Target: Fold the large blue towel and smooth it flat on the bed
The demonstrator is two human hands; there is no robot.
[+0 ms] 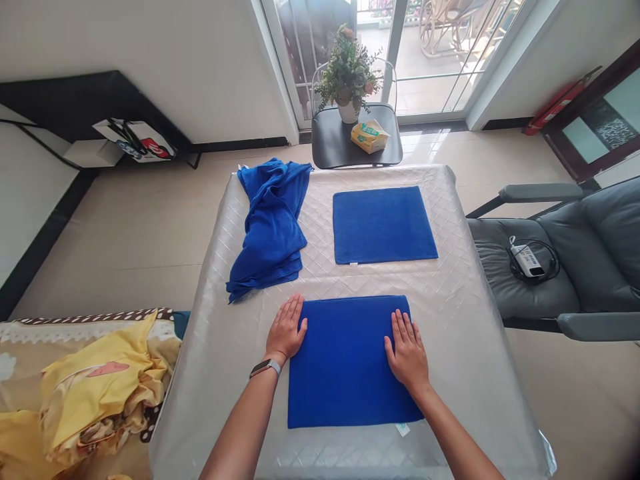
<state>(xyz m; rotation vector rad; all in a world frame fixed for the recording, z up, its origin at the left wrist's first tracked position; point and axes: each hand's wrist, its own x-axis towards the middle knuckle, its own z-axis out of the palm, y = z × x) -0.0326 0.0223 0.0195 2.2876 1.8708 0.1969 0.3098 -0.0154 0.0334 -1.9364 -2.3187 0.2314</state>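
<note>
A blue towel (350,373) lies flat as a near rectangle at the front of the table, a small white tag showing at its lower right edge. Against its left edge, near the top corner, rests my left hand (287,331), fingers stretched out. My right hand (407,352) lies flat on the towel's upper right part, fingers extended. Beyond it, a second blue towel (385,225) is spread in a neat rectangle. To the left of that one, several crumpled blue towels (274,227) sit in a loose heap.
A silvery quilted cover (220,373) drapes the table. Behind it stands a black chair (325,150) bearing a flower pot (349,107) and a tissue pack (370,136). A grey armchair (495,267) with a cabled power strip (527,260) is at right; yellow bedding (105,373) at left.
</note>
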